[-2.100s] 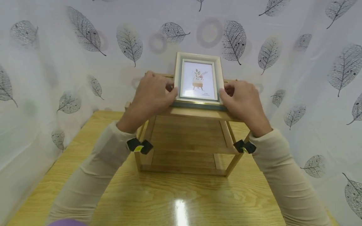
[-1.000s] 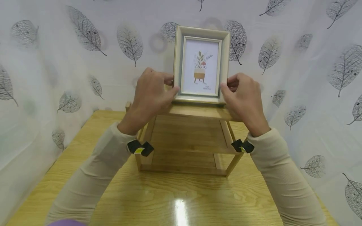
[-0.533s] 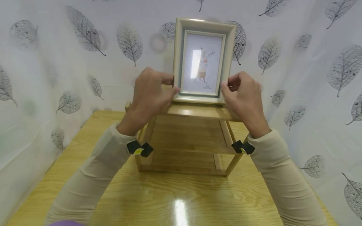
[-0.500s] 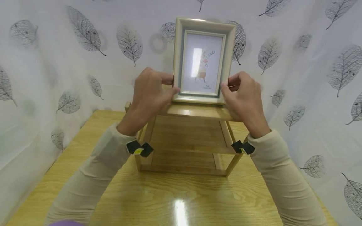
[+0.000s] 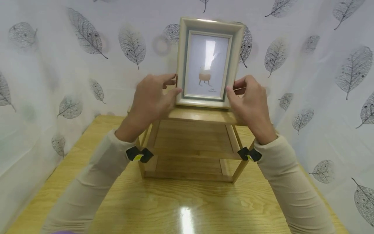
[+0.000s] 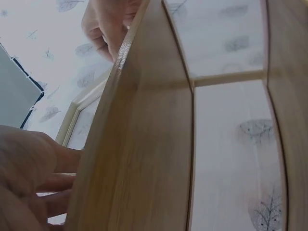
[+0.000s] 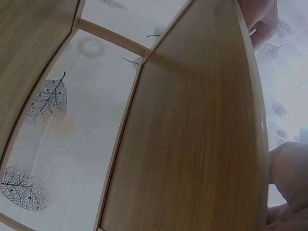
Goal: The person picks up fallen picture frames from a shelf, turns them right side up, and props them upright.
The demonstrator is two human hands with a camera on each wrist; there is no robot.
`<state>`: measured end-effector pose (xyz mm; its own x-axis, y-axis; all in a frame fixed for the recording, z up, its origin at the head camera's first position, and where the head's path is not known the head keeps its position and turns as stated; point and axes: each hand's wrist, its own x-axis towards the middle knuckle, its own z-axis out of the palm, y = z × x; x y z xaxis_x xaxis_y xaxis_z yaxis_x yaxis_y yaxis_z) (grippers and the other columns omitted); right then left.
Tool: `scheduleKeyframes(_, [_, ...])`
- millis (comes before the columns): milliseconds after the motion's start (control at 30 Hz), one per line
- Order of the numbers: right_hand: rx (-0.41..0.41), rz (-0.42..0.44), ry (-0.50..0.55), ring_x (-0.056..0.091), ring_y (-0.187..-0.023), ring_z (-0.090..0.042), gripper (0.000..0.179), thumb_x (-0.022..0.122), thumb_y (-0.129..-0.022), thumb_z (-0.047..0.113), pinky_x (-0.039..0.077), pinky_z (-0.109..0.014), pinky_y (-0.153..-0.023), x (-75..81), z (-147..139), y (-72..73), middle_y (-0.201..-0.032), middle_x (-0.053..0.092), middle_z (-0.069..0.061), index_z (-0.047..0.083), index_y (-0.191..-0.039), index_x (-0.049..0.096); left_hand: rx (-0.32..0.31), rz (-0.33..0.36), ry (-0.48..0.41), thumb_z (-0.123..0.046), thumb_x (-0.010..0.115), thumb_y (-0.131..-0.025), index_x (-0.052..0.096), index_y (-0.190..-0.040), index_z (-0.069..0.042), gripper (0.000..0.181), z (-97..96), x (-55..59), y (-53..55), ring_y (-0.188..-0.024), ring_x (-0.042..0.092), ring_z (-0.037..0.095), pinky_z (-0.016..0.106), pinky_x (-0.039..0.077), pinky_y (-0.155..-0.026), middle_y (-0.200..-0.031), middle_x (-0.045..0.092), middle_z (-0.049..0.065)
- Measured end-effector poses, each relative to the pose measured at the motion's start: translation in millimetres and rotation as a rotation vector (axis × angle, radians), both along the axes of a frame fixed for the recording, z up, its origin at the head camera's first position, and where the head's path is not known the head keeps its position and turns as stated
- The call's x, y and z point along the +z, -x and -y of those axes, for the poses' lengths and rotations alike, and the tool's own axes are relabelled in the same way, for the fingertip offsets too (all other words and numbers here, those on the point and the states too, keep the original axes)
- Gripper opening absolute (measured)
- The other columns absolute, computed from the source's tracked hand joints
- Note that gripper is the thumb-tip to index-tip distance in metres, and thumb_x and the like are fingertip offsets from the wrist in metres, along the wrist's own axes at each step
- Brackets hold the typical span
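Observation:
A cream picture frame (image 5: 208, 25) with a plant print stands nearly upright on the top shelf of a wooden rack (image 5: 201, 115) in the head view. My left hand (image 5: 147, 102) holds its lower left edge, thumb at the front corner and fingers along the side. At the lower right edge, my right hand (image 5: 252, 105) pinches it with thumb in front and fingers behind. The left wrist view catches part of the frame (image 6: 70, 122) past the shelf board (image 6: 139, 125), fingers of my left hand (image 6: 33, 178) beside that board. Glare covers part of the print.
Below the top shelf, the rack has lower wooden shelves (image 5: 190, 136). It stands on a glossy wood-grain table (image 5: 163, 201). A pale curtain with leaf prints (image 5: 73, 68) hangs behind and along both sides.
Earlier the frame leaned far back; both hands have tilted it up to nearly upright on the rack. In the last half second the view and left hand shift slightly left, and the glare moves.

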<state>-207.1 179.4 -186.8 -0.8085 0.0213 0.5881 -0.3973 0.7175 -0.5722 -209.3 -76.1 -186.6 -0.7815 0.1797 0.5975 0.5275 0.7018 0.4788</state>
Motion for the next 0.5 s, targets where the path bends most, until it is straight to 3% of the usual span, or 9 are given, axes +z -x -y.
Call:
scheduleKeyframes(200, [0.011, -0.003, 0.013, 0.068, -0.097, -0.032, 0.022, 0.064, -0.097, 0.016, 0.050, -0.044, -0.089, -1.2, 3.4, 0.6, -0.106, 0.071, -0.021, -0.004, -0.106, 0.061, -0.113, 0.218, -0.055, -0.026, 0.055, -0.106, 0.059, -0.136, -0.001, 0.039, 1.9, 3.9, 5.9, -0.122, 0.062, 0.029, 0.042, 0.047, -0.107, -0.136, 0.062, 0.016])
scheduleKeyframes(300, [0.008, -0.004, 0.013, 0.068, -0.098, -0.032, 0.022, 0.064, -0.097, 0.016, 0.050, -0.044, -0.088, -1.3, 3.7, 0.8, -0.106, 0.071, -0.021, -0.004, -0.107, 0.061, -0.131, 0.266, -0.084, -0.023, 0.050, -0.107, 0.052, -0.143, 0.000, 0.042, 1.3, 5.0, 7.1, -0.131, 0.056, 0.028, 0.039, 0.042, -0.112, -0.142, 0.058, 0.017])
scheduleKeyframes(500, [0.001, -0.026, 0.014, 0.070, -0.099, -0.033, 0.022, 0.063, -0.098, 0.016, 0.052, -0.045, -0.088, -2.9, 2.3, 2.9, -0.107, 0.072, -0.021, -0.004, -0.107, 0.060, -0.160, 0.326, -0.159, -0.019, 0.047, -0.108, 0.043, -0.147, 0.003, 0.045, -2.7, 5.3, 7.6, -0.135, 0.052, 0.027, 0.035, 0.043, -0.111, -0.146, 0.053, 0.018])
